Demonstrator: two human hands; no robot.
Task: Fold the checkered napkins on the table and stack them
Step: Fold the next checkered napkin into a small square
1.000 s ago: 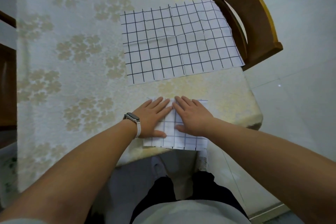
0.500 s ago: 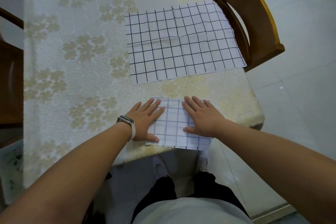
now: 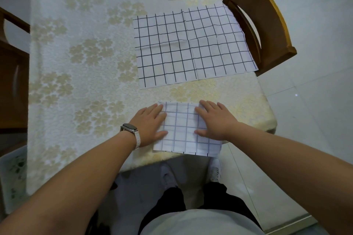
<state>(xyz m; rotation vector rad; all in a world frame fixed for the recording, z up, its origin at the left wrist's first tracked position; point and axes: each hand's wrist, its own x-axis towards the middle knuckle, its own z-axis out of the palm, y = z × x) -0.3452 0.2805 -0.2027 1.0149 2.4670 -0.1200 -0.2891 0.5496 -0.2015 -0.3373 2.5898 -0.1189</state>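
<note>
The folded napkin (image 3: 181, 131) was pressed flat at the near edge of the tabletop (image 3: 86, 63) by the left hand (image 3: 150, 124) and right hand (image 3: 215, 122), fingers (image 3: 209, 106) straight, nothing gripped. The limp, light cloth was judged best pinched at its corners.

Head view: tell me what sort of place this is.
Probably a home dining area: a floral-clothed table, a wooden chair drawn up beside it, and a pale tiled floor.
</note>
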